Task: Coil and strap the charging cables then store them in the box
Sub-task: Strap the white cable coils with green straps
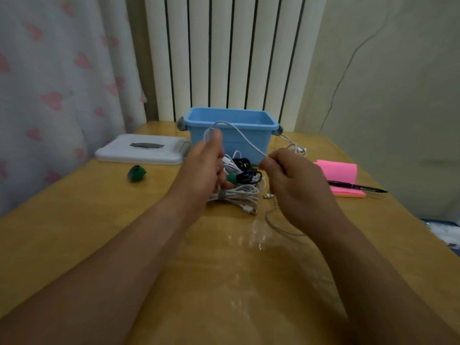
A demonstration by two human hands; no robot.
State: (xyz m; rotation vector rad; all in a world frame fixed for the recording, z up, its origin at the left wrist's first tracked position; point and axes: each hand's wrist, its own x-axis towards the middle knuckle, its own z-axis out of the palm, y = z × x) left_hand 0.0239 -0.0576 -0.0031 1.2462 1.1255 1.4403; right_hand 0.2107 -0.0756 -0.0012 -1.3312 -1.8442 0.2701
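The left hand point(202, 168) grips loops of a white cable point(245, 139) while the right hand point(291, 180) pinches its strand before the blue box point(231, 135).

On the table point(74, 220), toward its far edge, the storage box point(231, 140), backed by the radiator point(224, 58); left of the box, flat on the table, the lid point(142, 149); nearer than the lid, a rolled strap point(136, 173); directly before the box, a heap of strapped cables point(239, 192); above that heap, left hand point(201, 168) and right hand point(296, 185), a charging cable point(249, 143) strung between them; right of the heap, a sticky-note pad point(341, 170), a pen point(356, 187) across its near part; curtain point(49, 83) at far left, beside the radiator.
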